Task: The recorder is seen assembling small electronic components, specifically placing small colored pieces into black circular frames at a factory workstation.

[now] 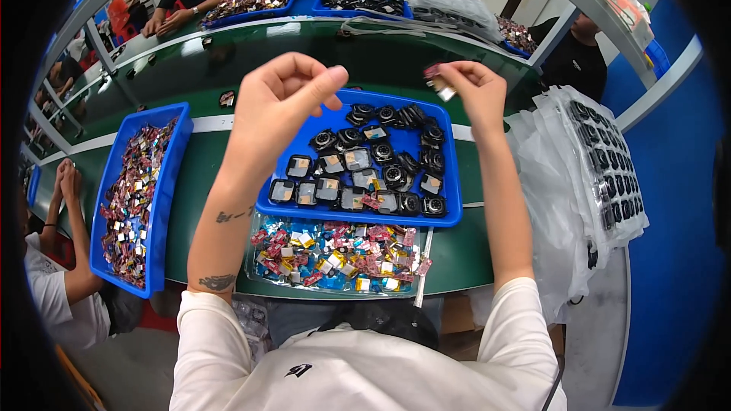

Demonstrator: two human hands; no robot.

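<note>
My right hand [480,91] is raised above the far right edge of a blue tray [454,183]. Its thumb and fingers pinch a small circuit board with a battery [440,82], reddish with a silver-white end. My left hand [285,95] hovers over the tray's far left side, fingers loosely curled and thumb apart, with nothing visible in it. Several black watch cases [383,154] fill the tray, some showing pale grey insides. Nearer to me lies a clear tray [255,278] heaped with circuit boards and batteries [335,253], pink, white, yellow and blue.
At the left a long blue tray [161,236] holds more boards. Bagged racks of black watch cases [609,160] stack at the right. A metal frame [624,27] rises at that side. Across the green conveyor [259,53], people sit behind further blue trays [259,11]. Another person's hands [68,180] are at far left.
</note>
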